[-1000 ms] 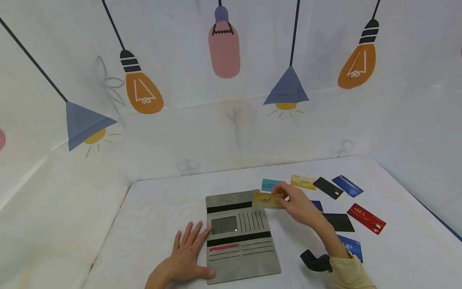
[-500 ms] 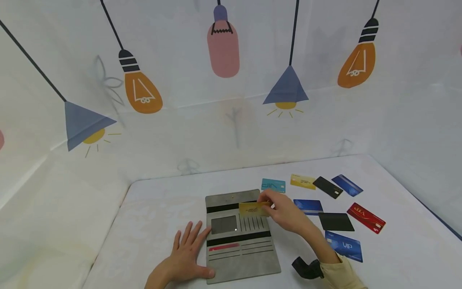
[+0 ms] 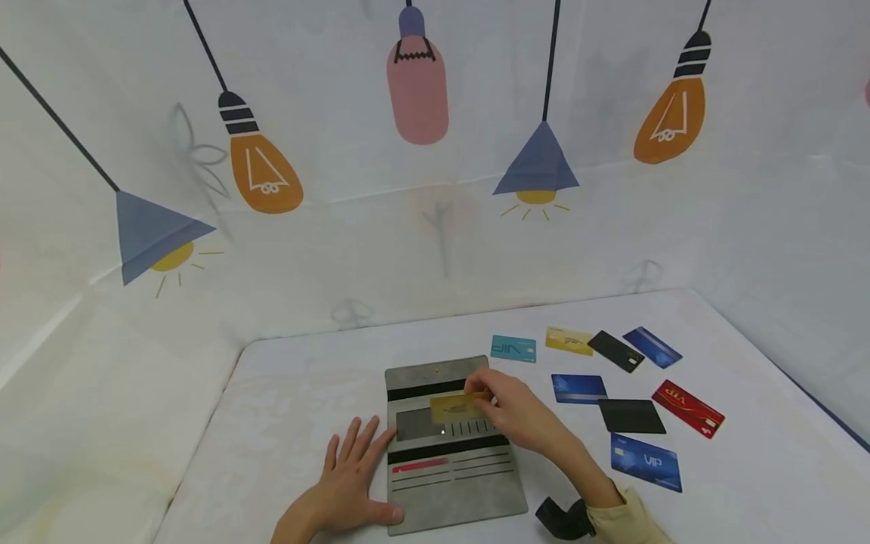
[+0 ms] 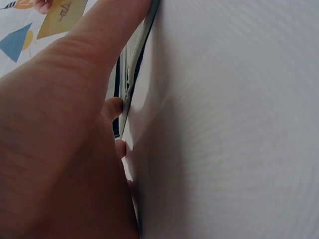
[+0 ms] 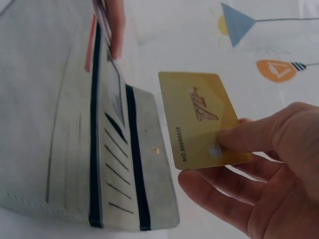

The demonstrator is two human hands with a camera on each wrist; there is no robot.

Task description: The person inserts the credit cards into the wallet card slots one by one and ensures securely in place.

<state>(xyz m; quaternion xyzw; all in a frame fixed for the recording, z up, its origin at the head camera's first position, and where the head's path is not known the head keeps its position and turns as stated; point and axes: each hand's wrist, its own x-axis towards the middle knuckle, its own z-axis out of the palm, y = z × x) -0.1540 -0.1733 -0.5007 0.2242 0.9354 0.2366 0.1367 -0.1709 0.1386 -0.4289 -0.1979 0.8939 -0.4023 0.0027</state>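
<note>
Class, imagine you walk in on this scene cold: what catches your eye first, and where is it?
First, the gold card pinched in the right hand, held just over the open grey wallet near the table's front. The left hand lies flat against the wallet's left edge. To the right, loose cards are spread out, among them a red card.

The left hand [image 3: 350,483] lies flat, palm down, with its fingers [image 3: 353,442] straight and spread, pointing away from the body; the thumb stretches out to the right, low and nearly level. The left forearm enters from the bottom edge. The right hand [image 3: 519,412] is raised and reaches forward and to the left, its thumb and fingers [image 5: 249,139] pinched together, the other fingers loosely curled beneath. A pale sleeve covers the right forearm, with a dark strap at the wrist.
</note>
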